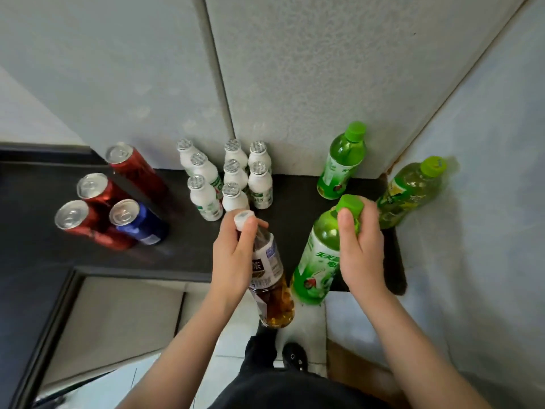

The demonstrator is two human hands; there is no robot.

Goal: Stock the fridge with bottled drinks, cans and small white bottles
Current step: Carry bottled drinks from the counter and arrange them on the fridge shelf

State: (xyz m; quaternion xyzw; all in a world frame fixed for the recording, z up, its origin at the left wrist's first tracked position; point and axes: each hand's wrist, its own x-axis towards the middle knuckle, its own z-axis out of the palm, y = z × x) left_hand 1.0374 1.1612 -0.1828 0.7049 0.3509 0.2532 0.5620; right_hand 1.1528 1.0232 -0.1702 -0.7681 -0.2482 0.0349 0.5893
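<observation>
Tea bottle [271, 278] pinched at neck in left hand [233, 255], green bottle [317, 261] gripped round cap in right hand [361, 252], fingers [348, 228] curled on both, at front edge of table [182, 246]. Full, likely heavy; smooth plastic, probably slippery. Firmer hold: labelled middle.

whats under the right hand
The right hand grips a green bottle at its top. The green cap shows above the thumb, and the label and lower body are visible. The palm covers the neck and part of the dark counter behind it.
</observation>
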